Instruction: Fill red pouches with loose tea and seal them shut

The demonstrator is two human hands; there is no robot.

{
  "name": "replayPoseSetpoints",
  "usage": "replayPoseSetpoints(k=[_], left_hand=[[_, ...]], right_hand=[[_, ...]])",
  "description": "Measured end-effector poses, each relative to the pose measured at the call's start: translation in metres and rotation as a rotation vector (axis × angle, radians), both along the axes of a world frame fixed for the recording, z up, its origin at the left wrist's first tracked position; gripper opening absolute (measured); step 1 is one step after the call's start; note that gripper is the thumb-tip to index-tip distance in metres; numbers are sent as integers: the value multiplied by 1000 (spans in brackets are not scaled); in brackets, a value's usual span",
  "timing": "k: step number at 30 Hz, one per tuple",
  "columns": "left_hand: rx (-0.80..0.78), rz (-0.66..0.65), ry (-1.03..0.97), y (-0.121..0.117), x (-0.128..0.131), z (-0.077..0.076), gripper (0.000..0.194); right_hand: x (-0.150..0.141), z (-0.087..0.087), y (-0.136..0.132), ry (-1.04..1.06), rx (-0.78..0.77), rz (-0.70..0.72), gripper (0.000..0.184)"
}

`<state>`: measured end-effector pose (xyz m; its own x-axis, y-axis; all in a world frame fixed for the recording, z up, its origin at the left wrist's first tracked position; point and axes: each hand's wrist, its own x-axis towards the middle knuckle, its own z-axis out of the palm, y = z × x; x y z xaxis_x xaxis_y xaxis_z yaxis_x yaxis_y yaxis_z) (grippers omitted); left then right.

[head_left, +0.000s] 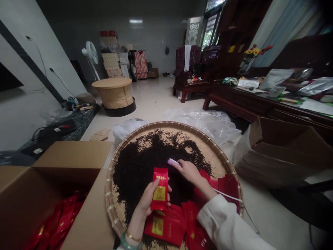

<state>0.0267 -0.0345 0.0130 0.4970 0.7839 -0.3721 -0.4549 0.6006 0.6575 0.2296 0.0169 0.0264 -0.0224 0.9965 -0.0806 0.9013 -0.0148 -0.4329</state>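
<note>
My left hand (148,203) is shut on an upright red packet with a gold label (159,189), held above a round woven bamboo tray (122,152). My right hand (188,172) pinches a small lilac plastic tool (173,162) against the top of that packet. A thin white cord (229,196) runs across the tray near my right sleeve. A heap of dark dried tea leaves (145,170) covers the tray's middle. Several flat red packets (166,225) lie on the tray's near side, under my hands.
An open cardboard box (75,154) holding red packets stands to the left of the tray. Another open box (281,139) stands to the right. Clear plastic sheeting (205,121) lies beyond the tray. Further off are a cluttered dark wooden table (234,97) and a standing fan (91,53).
</note>
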Motion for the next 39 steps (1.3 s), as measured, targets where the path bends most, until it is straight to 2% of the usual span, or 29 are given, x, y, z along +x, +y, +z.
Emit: replayPoseSetpoints(k=[2,4,7,9,11,14,18,23,28,32,34,36,37,39], left_hand=[[22,-12,33,0,2,-1,48],[31,-43,73,0,3,-2,49],[30,-89,146,-2,4,-1,48],[39,-122,184,-4,5,0,47],[61,-155,201,-5,5,0,47],[87,-187,205,-5,5,1,50],[93,-217,205,-5,6,2,54],[96,-233,192,-5,5,2,54],[56,-253,177,-5,3,-1,55],[43,-247,179,-5,6,0,54],[38,-217,151,-3,1,5,53],[63,-109,64,0,-15,17,55],[104,-6,-23,2,-28,26,57],[295,338,-219,6,-57,46,59]], right_hand=[[1,-2,-3,-62,55,12,44],[-6,5,-9,-17,169,65,39],[-26,23,-14,142,299,222,35],[-41,31,-15,129,306,339,34],[-52,31,-13,73,290,411,34],[-57,23,-9,63,322,455,38],[-53,17,-10,160,363,446,47],[-46,25,-8,243,284,330,57],[-48,26,-7,226,276,308,58],[-51,23,-4,397,254,203,64],[-47,24,-1,574,199,95,65],[-41,26,-3,717,126,7,66],[-38,26,-6,735,86,11,65],[-36,23,-19,628,-3,149,58]])
